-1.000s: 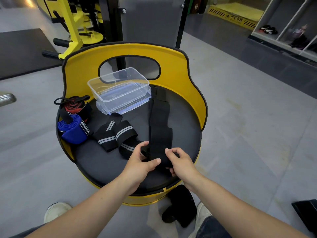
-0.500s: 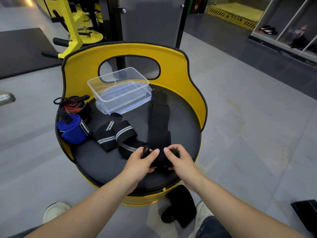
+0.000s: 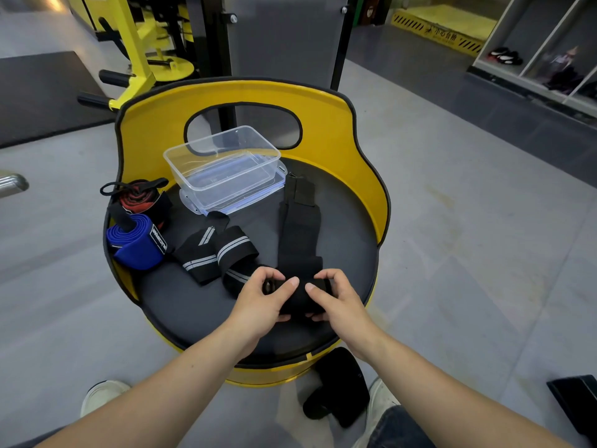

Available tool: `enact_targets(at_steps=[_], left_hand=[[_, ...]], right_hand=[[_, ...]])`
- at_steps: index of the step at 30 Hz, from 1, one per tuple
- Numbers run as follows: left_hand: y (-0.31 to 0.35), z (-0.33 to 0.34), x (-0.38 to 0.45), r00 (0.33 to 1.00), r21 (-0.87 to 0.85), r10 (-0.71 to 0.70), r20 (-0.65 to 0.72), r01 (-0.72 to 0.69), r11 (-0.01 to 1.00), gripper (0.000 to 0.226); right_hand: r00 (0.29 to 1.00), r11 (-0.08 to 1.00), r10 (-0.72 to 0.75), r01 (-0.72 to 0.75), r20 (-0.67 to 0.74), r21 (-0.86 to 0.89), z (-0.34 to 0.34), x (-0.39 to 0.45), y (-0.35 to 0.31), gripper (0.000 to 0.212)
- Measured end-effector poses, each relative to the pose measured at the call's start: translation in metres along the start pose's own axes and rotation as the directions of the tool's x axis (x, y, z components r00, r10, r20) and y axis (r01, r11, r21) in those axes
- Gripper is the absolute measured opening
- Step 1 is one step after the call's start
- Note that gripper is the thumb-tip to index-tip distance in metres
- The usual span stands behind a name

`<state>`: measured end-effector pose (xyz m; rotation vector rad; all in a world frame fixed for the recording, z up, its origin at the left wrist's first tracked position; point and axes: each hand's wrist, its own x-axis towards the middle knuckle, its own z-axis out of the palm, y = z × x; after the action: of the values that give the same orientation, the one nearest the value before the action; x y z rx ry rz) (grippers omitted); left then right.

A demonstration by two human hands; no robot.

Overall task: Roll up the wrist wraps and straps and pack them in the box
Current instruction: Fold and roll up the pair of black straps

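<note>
Grey gym flooring [image 3: 452,253] surrounds a round yellow seat [image 3: 323,124] with a black cushion [image 3: 193,302], and that cushion serves as the work surface. Nearest the camera, 2 light shoes show at the bottom edge, with a black pad [image 3: 339,386] lying on the floor between them, just under the seat's front rim. Above that, both bare forearms reach in over the cushion's near edge. The left hand [image 3: 258,302] and the right hand [image 3: 336,302] both curl their fingers round the rolled end of a long black wrist wrap [image 3: 300,234], thumbs nearly meeting on top of the roll. The unrolled length of this wrap runs flat across the cushion away from the hands towards the box. Just left of the hands lies a black strap with grey stripes [image 3: 219,250], loosely folded over itself. Further left, at the cushion's edge, sits a blue rolled wrap [image 3: 135,240], and touching it behind is a red and black rolled wrap [image 3: 139,198] with a black loop at its top. Beyond these, near the seat's back, stands the clear plastic box [image 3: 223,163], open, resting on its clear lid [image 3: 239,202]. Yellow gym equipment [image 3: 135,53] stands at far left, and shelving with shoes [image 3: 504,54] at far right.
</note>
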<state>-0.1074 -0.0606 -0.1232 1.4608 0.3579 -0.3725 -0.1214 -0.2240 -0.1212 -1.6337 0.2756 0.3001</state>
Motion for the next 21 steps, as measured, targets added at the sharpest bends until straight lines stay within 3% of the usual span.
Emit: enact_targets(at_steps=[8,17,21], left_hand=[[0.0056,-0.0016,-0.0062,0.992,-0.037,-0.013,0.126,0.018,0.999,0.038],[0.0037,-0.0022,-0.0039,0.993,-0.036,-0.045,0.109,0.05,0.998,0.035],[-0.0031,-0.0051,-0.0061,0.99,0.001,-0.025,0.138,0.025,1.0,0.044]], right_hand=[[0.99,0.994,0.07,-0.08,-0.124,-0.078,-0.0036,0.0042,-0.0079,0.033],[0.991,0.993,0.096,-0.089,-0.092,0.073,-0.001,0.0046,-0.0002,0.037],[0.983,0.979,0.174,-0.167,-0.053,0.116,-0.0044,0.0079,-0.0016,0.048]])
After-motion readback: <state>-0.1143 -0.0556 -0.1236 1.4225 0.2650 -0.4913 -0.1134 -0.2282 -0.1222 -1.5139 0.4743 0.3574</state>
